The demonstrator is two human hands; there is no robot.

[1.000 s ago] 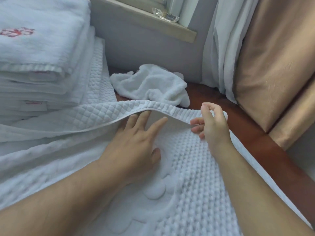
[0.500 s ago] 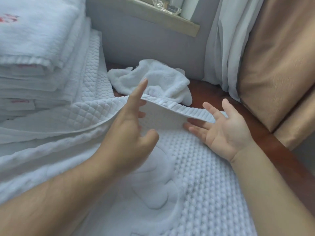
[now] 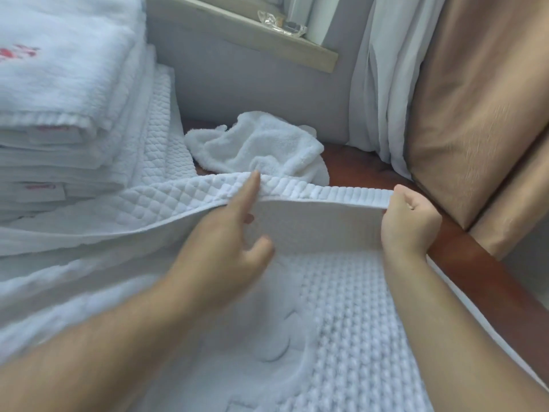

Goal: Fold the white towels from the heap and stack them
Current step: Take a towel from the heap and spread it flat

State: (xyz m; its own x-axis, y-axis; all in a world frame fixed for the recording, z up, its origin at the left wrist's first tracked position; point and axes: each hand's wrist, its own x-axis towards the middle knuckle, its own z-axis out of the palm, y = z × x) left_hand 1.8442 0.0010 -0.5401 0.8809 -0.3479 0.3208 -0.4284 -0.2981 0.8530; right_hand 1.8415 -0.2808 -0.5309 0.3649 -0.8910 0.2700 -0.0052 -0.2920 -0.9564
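Observation:
A thick white towel with a waffle weave lies spread in front of me, its far ribbed edge lifted off the surface. My right hand grips that edge at its right corner, fingers curled round it. My left hand holds the same edge near its middle, index finger stretched up over the hem and the other fingers behind the cloth. A crumpled white terry towel lies just beyond the lifted edge. A tall stack of folded white towels with red embroidery stands at the left.
A dark red-brown wooden surface shows along the right. Grey wall, a window ledge with a clear glass item, white curtains and tan cushions close off the back and right.
My right hand, open with spread fingers half a second ago, has closed on the towel's right corner. Both hands have raised the far edge higher. The view shifted slightly.

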